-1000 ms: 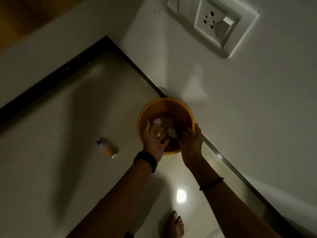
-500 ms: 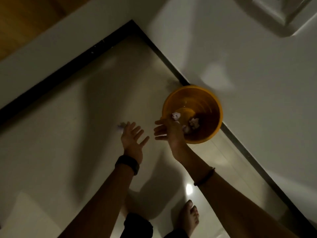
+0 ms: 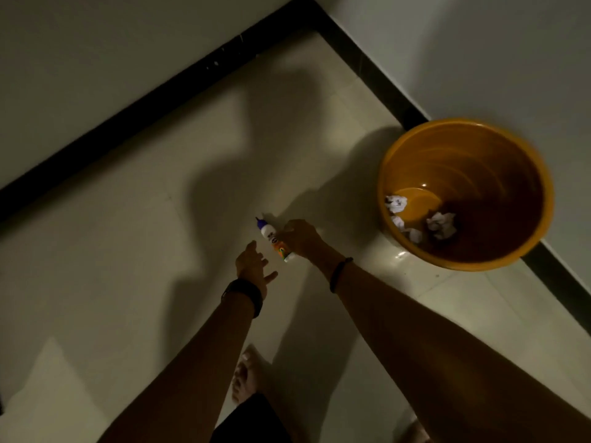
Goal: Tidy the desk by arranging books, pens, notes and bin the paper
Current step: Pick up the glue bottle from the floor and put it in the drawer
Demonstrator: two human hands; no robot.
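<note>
An orange bin (image 3: 540,238) stands on the floor against the wall at the right. Several crumpled white paper balls (image 3: 442,226) lie at its bottom. A small glue bottle (image 3: 271,235), white and orange with a purple tip, lies on the floor left of the bin. My right hand (image 3: 302,238) is down at the bottle's right side with curled fingers against it; the dim light hides whether they grip it. My left hand (image 3: 253,264) hovers just below and left of the bottle, with spread fingers that hold nothing.
Pale floor tiles (image 3: 134,257) run to a black skirting (image 3: 153,97) along two walls that meet in a corner at the top. My bare foot (image 3: 244,375) stands at the bottom middle. Dark shadows of my arms fall across the floor.
Both hands left the bin, where the paper now lies, and went left and down to the glue bottle. My view swung left, so the bin now sits at the right.
</note>
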